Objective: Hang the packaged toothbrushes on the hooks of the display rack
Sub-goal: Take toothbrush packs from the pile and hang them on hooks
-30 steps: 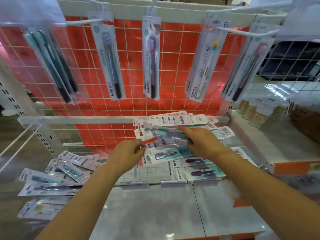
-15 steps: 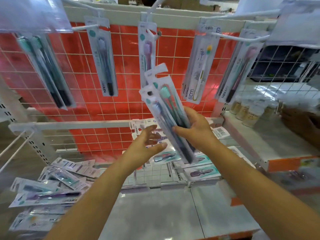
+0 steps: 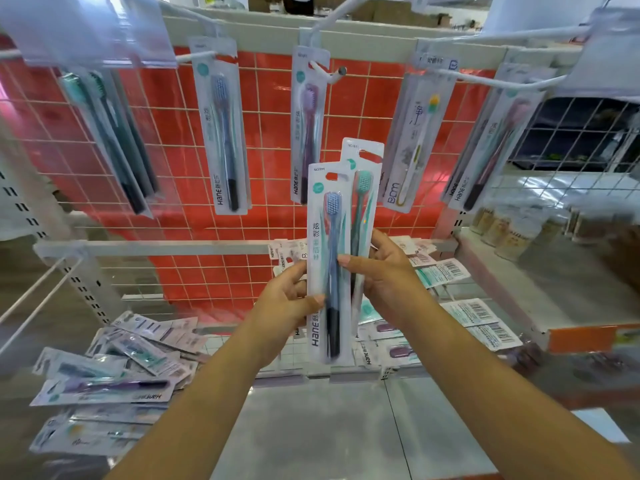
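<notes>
Upper centre, the hook [image 3: 333,75] above the purple-brush pack [image 3: 307,133] juts forward — its tip shows bare, with open red grid to its right. The yellow-brush pack [image 3: 414,140] bounds that gap at right. Lower frame: loose packs [image 3: 114,372] clutter bottom left — the grey shelf [image 3: 311,427] at bottom centre lies open.

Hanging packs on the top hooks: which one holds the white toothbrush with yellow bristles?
The BDM pack, fourth from the left. Its brush is white with a yellow-green head; the hanging packs beside it hold a purple brush and a pink one.
</notes>
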The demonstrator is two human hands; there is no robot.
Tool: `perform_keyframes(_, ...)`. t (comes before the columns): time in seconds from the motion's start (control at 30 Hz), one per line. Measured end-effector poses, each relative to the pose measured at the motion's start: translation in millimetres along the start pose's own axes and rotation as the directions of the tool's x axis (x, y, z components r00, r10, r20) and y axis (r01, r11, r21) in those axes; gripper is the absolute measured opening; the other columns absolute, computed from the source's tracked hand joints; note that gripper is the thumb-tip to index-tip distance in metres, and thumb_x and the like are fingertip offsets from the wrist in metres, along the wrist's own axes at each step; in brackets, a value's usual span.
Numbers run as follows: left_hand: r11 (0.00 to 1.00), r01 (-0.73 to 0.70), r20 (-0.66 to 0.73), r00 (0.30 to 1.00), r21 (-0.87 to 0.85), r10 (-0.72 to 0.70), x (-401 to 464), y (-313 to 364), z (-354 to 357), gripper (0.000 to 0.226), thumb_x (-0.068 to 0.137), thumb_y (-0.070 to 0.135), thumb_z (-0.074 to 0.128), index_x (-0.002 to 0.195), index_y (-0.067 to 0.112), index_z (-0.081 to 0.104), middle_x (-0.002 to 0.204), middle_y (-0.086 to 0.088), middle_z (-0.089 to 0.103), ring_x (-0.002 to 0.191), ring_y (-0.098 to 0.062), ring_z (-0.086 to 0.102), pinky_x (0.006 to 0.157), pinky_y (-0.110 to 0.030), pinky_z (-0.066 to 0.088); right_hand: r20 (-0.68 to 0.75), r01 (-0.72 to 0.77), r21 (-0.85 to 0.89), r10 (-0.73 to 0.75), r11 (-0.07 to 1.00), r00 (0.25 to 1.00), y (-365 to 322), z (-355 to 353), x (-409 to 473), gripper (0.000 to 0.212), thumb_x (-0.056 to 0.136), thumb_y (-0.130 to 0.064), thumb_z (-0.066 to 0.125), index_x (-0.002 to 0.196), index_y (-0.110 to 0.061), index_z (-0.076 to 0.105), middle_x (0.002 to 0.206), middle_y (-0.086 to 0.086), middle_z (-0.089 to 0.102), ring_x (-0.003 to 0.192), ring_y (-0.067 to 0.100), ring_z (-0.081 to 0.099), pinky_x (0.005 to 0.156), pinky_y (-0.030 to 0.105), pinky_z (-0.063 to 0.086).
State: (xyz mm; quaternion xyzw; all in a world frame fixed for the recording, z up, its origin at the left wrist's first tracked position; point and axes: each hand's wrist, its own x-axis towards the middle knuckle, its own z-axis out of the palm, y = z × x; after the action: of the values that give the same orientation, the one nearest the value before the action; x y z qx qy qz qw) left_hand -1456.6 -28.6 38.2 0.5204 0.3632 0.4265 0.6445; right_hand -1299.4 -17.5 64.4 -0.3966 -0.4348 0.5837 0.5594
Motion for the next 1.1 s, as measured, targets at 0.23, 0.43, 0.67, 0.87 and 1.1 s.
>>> perform_keyframes(0.23, 1.0, 0.008, -0.09, 0.996, 0.012, -0.007, -6.8, -8.9, -4.6, 0.043, 0.087, -0.012, 0.05, 0.116, 0.019, 0.055, 0.095, -0.003, 0.074, 0.092, -0.022, 0.069, 0.079, -0.037, 0.057, -0.099, -0.024, -0.003, 0.023, 1.0, 0.995, 11.3, 2.6, 1.0, 0.032, 0.081, 0.005, 0.063, 0.109, -0.009, 0.061, 0.101, 0.01, 0.07, 0.09, 0.026, 0.068, 0.082, 0.04, 0.055)
perform_keyframes(0.43, 0.999, -0.02, -0.142, 0.989, 0.042, 0.025, -14.6, -4.1, -12.9, 0.041, 0.085, -0.016, 0.048, 0.102, 0.02, 0.06, 0.086, 0.003, 0.074, 0.085, -0.011, 0.07, 0.077, -0.026, 0.057, -0.115, -0.016, -0.029, 0.013, 0.999, 0.993, 15.6, 8.3, -0.2, 0.021, 0.087, -0.002, 0.059, 0.101, -0.016, 0.063, 0.099, 0.002, 0.071, 0.094, 0.02, 0.067, 0.088, 0.037, 0.053)
perform_keyframes(0.67, 0.999, -0.029, -0.2, 0.979, 0.025, 0.033, -24.8, -1.6, -31.8, 0.039, 0.085, -0.014, 0.05, 0.1, 0.02, 0.062, 0.088, 0.003, 0.074, 0.089, -0.016, 0.068, 0.082, -0.032, 0.056, -0.112, -0.006, -0.074, -0.002, 0.997, 0.994, 16.3, 22.8, -0.5, 0.023, 0.086, -0.002, 0.059, 0.105, -0.016, 0.062, 0.105, 0.003, 0.07, 0.101, 0.022, 0.066, 0.091, 0.04, 0.052)
perform_keyframes(0.87, 0.998, -0.046, -0.223, 0.974, -0.039, 0.036, -36.3, 2.0, -57.5, 0.037, 0.085, -0.014, 0.049, 0.099, 0.018, 0.062, 0.086, 0.002, 0.074, 0.083, -0.013, 0.07, 0.069, -0.026, 0.058, -0.136, -0.037, -0.111, 0.022, 0.993, 0.99, 25.3, 37.3, -1.2, 0.025, 0.087, -0.001, 0.059, 0.102, -0.02, 0.064, 0.104, 0.002, 0.071, 0.101, 0.022, 0.066, 0.088, 0.038, 0.052)
perform_keyframes(1.1, 0.996, -0.079, -0.242, 0.968, -0.048, 0.065, -53.6, 7.6, -97.3, 0.037, 0.086, -0.014, 0.047, 0.101, 0.018, 0.061, 0.086, 0.002, 0.074, 0.085, -0.014, 0.07, 0.069, -0.025, 0.058, -0.129, -0.08, -0.157, 0.06, 0.984, 0.99, 40.2, 75.4, 1.0, 0.024, 0.089, -0.002, 0.057, 0.107, -0.016, 0.063, 0.104, 0.004, 0.071, 0.096, 0.022, 0.067, 0.082, 0.037, 0.055)
